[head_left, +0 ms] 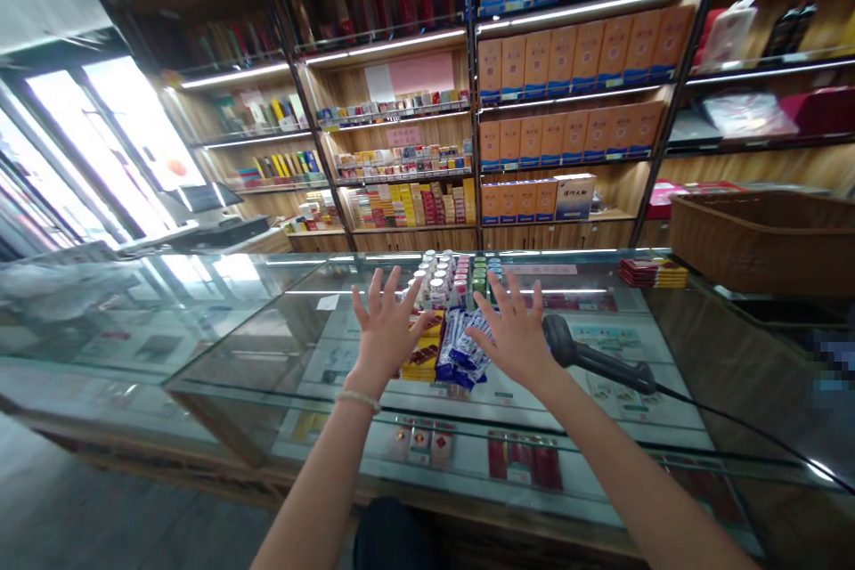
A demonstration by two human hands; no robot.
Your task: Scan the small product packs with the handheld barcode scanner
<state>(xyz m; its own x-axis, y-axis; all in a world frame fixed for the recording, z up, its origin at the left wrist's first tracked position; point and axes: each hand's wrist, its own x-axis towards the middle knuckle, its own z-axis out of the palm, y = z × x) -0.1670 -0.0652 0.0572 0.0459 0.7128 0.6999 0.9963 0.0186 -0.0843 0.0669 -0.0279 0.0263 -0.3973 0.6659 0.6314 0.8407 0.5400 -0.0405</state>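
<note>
Looks forward and down from the wearer's head, over a glass counter (294, 334) across the lower half of the frame. Sits above and behind the left hand (387, 334) and the right hand (517, 338), both close by near the centre. Faces wall shelves (414, 240) farther off along the top. Spreads wide, reaching a bright window (124, 125) at upper left and a brown basket (748, 236) cut by the right edge.

"How are the blue-and-white packets (460, 345) laid?"

"They are heaped loosely, overlapping, on the glass counter (307, 374). Flat yellow packs (420, 367) marked with brown are stacked just to their left."

"And behind these?"

"White-capped bottles (437, 287) are stood upright in rows, with pink containers (462, 271) and green containers (479, 267) lined up to the right."
</note>
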